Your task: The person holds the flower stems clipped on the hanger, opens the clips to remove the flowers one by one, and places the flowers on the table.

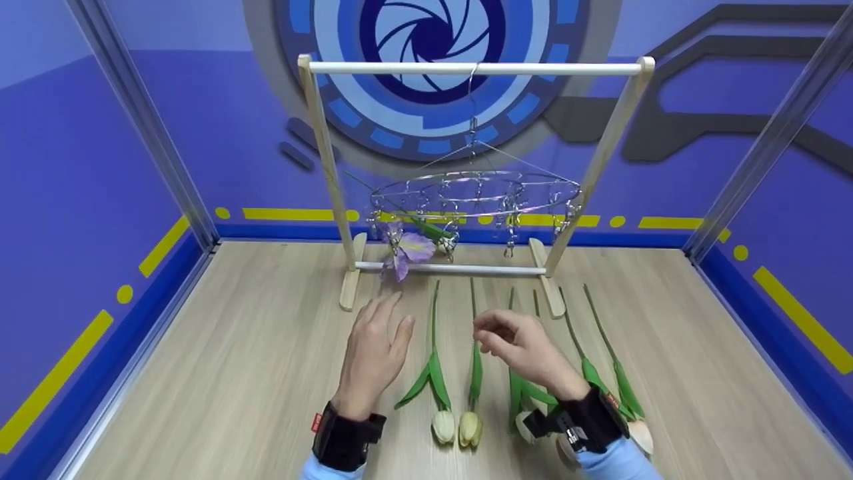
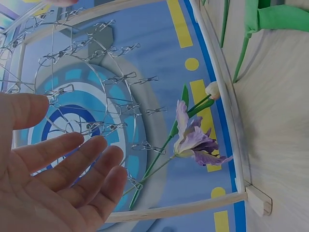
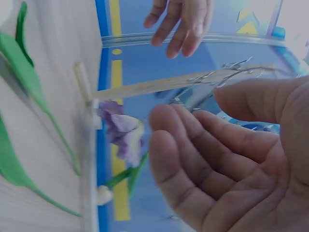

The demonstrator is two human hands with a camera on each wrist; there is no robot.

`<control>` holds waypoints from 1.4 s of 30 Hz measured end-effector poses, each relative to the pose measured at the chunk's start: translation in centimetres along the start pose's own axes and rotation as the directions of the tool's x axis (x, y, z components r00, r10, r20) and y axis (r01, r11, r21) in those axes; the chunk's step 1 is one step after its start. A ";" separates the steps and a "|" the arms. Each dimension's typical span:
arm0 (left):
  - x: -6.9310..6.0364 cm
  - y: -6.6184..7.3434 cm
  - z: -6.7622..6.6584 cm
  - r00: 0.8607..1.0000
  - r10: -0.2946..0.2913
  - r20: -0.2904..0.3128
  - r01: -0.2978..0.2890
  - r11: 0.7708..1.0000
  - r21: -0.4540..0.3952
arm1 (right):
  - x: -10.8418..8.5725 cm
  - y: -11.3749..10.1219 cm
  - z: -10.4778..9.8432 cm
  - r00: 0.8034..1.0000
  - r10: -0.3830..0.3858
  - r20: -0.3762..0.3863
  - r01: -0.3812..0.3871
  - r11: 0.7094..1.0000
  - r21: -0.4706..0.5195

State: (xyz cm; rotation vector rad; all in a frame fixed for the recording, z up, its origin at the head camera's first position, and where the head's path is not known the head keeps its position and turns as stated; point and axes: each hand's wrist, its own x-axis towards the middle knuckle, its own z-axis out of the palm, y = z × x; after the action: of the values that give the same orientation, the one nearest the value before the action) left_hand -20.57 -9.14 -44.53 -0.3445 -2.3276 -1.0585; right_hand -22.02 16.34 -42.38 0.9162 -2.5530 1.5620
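Note:
In the head view my left hand [image 1: 370,360] hovers over the table with its fingers extended, holding nothing. My right hand [image 1: 526,350] is above the tulip stems, its fingers loosely curled around nothing. A round wire clip hanger [image 1: 474,175] hangs from the wooden rack. From its left side a purple iris [image 1: 414,248] hangs bloom down. Behind that is another hanging flower with green leaves and a small pale bloom [image 2: 212,90]. On the table lie a white tulip [image 1: 443,427], a yellowish tulip [image 1: 470,429] and several more, partly hidden by my right arm.
The wooden rack [image 1: 473,68] stands on two feet at the back of the table [image 1: 266,373]. Many metal clips [image 1: 510,247] dangle from the hanger. Blue printed walls [image 1: 60,200] with metal corner posts [image 1: 143,127] enclose the table.

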 end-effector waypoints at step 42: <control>4.6 0.7 0.5 0.996 0.071 -0.057 -0.081 0.975 -0.206 | 8.9 -5.2 0.9 0.961 -0.109 -0.256 0.150 0.978 0.145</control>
State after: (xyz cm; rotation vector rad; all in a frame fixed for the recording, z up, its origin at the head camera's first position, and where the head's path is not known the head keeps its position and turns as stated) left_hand -24.17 -8.29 -41.64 -0.4773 -2.1469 -1.2613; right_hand -26.57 9.65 -35.93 0.8226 -2.1796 1.7431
